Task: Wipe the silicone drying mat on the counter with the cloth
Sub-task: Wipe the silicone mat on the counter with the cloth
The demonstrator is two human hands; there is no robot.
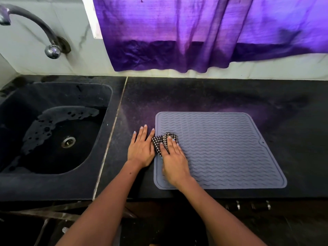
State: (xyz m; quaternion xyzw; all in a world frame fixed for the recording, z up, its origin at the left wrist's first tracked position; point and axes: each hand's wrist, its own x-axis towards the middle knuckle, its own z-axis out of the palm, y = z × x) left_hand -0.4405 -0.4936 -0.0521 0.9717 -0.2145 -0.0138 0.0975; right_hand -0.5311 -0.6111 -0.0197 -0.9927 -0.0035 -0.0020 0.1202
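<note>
Mat [230,153] near counter [292,174] front; right hand [174,162] fingers curled on cloth [162,142] at left edge; left hand [141,149] flat.

No readable text

No words, labels, brands, numbers or signs can be read anywhere in the head view; the drying mat [230,148] bears only a raised wavy pattern, and the cloth [160,141] only a dark-and-white check.
</note>
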